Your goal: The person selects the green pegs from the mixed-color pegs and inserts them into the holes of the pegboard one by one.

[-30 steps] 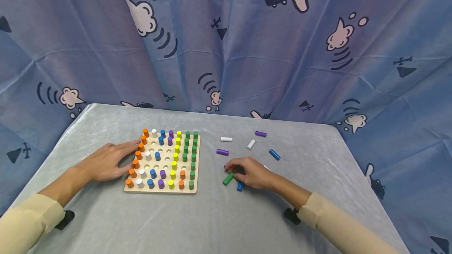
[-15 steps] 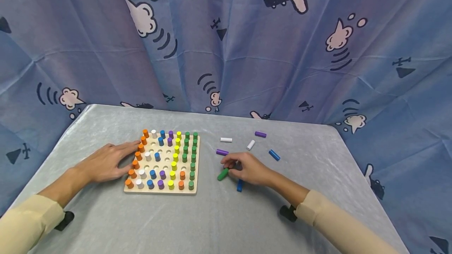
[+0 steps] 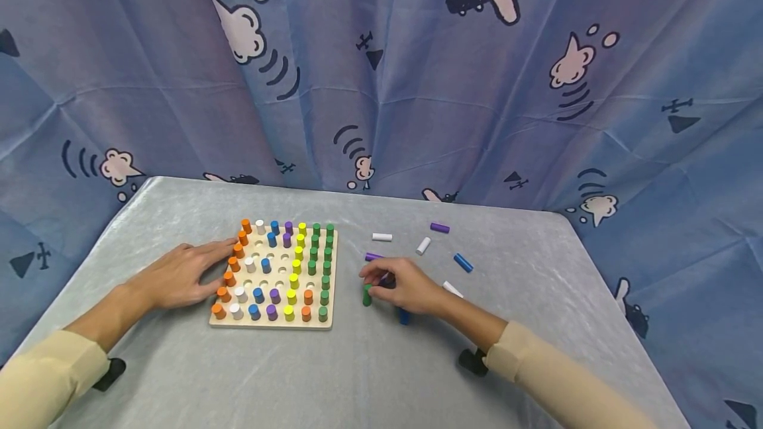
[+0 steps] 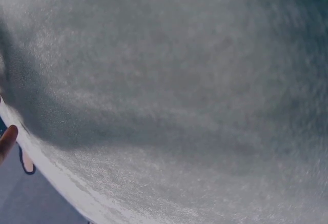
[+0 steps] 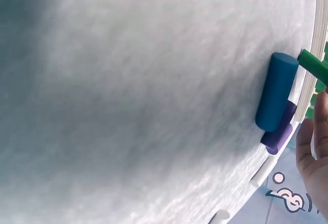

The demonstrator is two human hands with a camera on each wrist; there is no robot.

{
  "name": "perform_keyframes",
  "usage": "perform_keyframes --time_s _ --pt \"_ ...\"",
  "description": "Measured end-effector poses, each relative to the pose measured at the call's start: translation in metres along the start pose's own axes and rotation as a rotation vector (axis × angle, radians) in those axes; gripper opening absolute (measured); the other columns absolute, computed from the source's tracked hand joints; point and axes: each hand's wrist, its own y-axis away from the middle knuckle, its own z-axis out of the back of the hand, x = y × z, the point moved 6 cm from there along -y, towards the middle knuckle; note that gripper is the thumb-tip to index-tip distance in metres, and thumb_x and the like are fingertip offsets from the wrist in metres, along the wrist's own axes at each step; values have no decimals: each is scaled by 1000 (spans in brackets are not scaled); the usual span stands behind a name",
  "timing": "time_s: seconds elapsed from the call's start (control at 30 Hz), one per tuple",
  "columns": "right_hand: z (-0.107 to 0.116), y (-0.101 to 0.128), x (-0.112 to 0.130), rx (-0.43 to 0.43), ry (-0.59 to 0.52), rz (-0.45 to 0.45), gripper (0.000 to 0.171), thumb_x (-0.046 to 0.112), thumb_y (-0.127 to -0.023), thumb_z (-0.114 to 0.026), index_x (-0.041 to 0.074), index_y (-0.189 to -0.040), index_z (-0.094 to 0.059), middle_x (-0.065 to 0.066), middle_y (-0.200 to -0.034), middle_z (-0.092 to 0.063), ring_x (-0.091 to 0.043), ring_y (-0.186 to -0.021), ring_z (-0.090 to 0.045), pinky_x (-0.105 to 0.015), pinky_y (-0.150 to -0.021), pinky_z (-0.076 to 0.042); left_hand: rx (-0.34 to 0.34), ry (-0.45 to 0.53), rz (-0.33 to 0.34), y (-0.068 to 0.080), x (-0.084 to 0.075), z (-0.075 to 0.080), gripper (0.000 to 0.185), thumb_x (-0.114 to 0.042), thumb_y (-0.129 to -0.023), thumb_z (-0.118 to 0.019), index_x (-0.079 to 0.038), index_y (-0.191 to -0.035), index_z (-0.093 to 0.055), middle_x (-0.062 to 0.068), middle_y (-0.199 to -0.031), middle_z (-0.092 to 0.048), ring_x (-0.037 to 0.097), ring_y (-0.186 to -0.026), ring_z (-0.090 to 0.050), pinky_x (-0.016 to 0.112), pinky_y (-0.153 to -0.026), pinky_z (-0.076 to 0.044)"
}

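Right hand (image 3: 405, 283): pinching short green wooden peg (image 3: 367, 294), near upright.
Left hand (image 3: 179, 275): spread flat, steadying square wooden pegboard (image 3: 275, 270).
Advice: keep peg vertical, lower squarely.

We see only a fingertip of the left hand (image 4: 7, 141) at the left wrist view's edge. The right hand (image 3: 405, 285) hides most of a blue peg (image 3: 404, 316) and covers part of the green peg (image 3: 367, 294).

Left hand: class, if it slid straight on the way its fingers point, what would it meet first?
The left hand already has its fingertips at the wooden pegboard, so it would likely meet the orange pegs along that edge.
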Motion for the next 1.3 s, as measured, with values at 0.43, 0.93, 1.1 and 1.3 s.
perform_keyframes --time_s 0.43,0.93,1.1,1.3 --pt "-7 -10 9 -8 1 30 24 -1 -87 -72 0 -111 -70 -5 -95 -70 -10 -86 -64 -34 -77 -55 2 3 9 0 -1 2 63 -34 -95 -60 0 -147 -46 19 -149 -48 40 -130 -52 63 -95 -43" --pt "0 -23 20 -44 48 56 23 1 -88 -72 0 -111 -70 -1 -95 -71 -9 -87 -63 -36 -78 -53 -20 11 -15 1 -1 1 62 -31 -94 -63 2 -145 -48 20 -147 -49 40 -129 -52 62 -94 -44" --pt "5 -30 27 -83 54 80 24 2 -89 -72 0 -112 -70 -2 -96 -71 -9 -86 -63 -42 -77 -53 -31 4 -21 2 -1 0 63 -31 -93 -63 2 -145 -48 20 -147 -49 40 -129 -52 61 -94 -44" --pt "8 -39 36 -160 14 95 24 2 -89 -70 1 -113 -70 -4 -97 -72 -11 -85 -63 -45 -76 -54 -27 6 -20 1 -1 0 62 -31 -94 -63 2 -145 -48 20 -147 -49 39 -130 -52 60 -95 -44"
